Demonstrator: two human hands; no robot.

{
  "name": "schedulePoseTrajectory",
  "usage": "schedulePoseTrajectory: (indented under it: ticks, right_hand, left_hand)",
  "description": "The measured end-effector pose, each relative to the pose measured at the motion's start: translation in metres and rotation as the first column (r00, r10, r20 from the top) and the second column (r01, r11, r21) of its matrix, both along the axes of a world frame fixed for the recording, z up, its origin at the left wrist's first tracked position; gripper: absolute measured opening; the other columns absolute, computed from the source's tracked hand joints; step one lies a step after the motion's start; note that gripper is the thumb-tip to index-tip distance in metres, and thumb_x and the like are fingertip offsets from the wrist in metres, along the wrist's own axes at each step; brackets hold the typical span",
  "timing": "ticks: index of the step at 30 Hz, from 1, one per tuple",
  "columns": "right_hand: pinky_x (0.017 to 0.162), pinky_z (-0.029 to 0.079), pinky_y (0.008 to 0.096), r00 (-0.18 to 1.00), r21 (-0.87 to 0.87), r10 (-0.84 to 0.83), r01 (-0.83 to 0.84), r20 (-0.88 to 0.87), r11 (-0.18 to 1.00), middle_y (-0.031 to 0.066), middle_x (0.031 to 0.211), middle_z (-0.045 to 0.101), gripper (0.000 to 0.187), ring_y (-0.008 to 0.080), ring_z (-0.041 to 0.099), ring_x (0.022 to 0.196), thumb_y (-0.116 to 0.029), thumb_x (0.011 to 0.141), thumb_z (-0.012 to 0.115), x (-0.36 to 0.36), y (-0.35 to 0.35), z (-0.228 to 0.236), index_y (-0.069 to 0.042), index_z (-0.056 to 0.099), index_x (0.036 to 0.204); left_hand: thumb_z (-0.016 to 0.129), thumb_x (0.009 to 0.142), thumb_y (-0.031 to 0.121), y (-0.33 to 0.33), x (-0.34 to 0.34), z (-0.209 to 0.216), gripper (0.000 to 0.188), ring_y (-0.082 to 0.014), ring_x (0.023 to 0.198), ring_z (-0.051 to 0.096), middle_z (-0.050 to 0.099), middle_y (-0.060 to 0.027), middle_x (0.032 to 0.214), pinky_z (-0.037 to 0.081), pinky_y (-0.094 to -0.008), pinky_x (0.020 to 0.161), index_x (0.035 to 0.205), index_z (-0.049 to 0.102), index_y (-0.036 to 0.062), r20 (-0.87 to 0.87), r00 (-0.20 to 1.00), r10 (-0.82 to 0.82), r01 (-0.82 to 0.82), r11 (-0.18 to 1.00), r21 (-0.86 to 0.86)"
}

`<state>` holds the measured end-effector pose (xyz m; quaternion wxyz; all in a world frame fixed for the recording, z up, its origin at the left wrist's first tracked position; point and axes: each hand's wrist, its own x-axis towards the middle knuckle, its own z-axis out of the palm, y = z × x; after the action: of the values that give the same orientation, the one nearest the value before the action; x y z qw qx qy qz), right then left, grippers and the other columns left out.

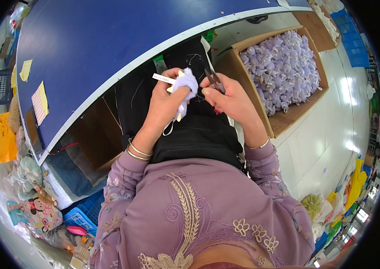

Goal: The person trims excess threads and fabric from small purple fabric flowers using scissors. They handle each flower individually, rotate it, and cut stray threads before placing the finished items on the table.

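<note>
My left hand is closed round a small lilac plush toy with pale yellow pointed bits, held above my lap. A white fabric label sticks out to its left, and a white cord loop hangs below. Just right of the toy, my right hand grips a pair of scissors. The dark blades point up and away from me, apart from the toy. A bit of red shows under the right palm; the rest of the handles is hidden by the fingers.
A cardboard box full of similar lilac plush pieces stands on the floor to my right. Ahead and left is a blue table with a pale edge. Sticker sheets and a phone-like dark slab lie on it. Blue crates stand lower left.
</note>
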<state>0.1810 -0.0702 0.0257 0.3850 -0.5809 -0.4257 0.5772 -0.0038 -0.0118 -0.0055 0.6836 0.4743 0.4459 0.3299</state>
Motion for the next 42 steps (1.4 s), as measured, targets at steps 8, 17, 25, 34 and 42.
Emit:
schedulePoseTrajectory:
  ticks: [8,17,25,34,42]
  right_hand:
    - [0.054,0.035,0.0224,0.999,0.049,0.043,-0.043,0.016,0.998,-0.0038,0.07,0.054,0.012,0.0028,0.041,0.061,-0.016,0.089,0.064,-0.006,0.003,-0.005,-0.004,0.065,0.086]
    - [0.048,0.029,0.02,0.981,0.041,0.065,-0.059,-0.181,0.997,-0.0064,0.064,0.048,0.012,0.0018,0.039,0.054,-0.008,0.089,0.052,-0.019,0.001,-0.022,-0.006,0.062,0.084]
    - [0.045,0.032,0.0228,0.909,0.166,0.028,0.046,-0.416,0.985,-0.0013,0.061,0.046,0.013,0.0054,0.039,0.05,0.001,0.085,0.048,-0.021,-0.006,-0.025,0.001,0.06,0.081]
    - [0.042,0.032,0.0212,0.9,0.065,-0.3,0.336,-0.317,0.94,0.0028,0.07,0.056,0.02,0.0043,0.039,0.047,-0.015,0.096,0.05,0.01,0.004,-0.004,0.002,0.061,0.099]
    - [0.055,0.039,0.0322,0.971,0.312,0.064,-0.135,0.229,0.94,0.0086,0.065,0.048,0.035,0.0137,0.046,0.06,-0.032,0.097,0.053,0.001,-0.014,-0.006,0.002,0.058,0.087]
  left_hand:
    - [0.06,0.088,0.014,-0.001,-0.003,0.0,0.044,-0.0106,0.07,0.061,0.063,-0.0061,0.091,0.049,-0.024,0.062,0.13,0.051,0.0017,0.086,0.996,-0.011,0.019,0.996,-0.09]
    - [0.062,0.087,0.014,-0.002,-0.001,-0.002,0.035,-0.0101,0.071,0.061,0.065,-0.006,0.09,0.047,-0.0235,0.059,0.117,0.057,-0.0017,0.152,0.988,0.04,-0.025,0.995,-0.095]
    - [0.059,0.085,0.013,0.0,0.0,0.004,0.025,-0.01,0.067,0.058,0.062,-0.0042,0.083,0.045,-0.0238,0.059,0.107,0.06,-0.0005,0.226,0.974,-0.017,0.06,0.981,-0.187]
    - [0.046,0.091,0.023,0.003,0.0,-0.003,0.026,-0.0147,0.06,0.055,0.059,-0.0094,0.079,0.044,-0.0269,0.053,0.103,0.054,0.0019,0.194,0.981,0.028,0.025,0.963,-0.269]
    - [0.047,0.092,0.025,0.005,0.0,-0.003,0.029,-0.0155,0.064,0.058,0.06,-0.0102,0.083,0.048,-0.0275,0.056,0.105,0.054,0.0003,0.237,0.971,0.034,0.038,0.955,-0.293]
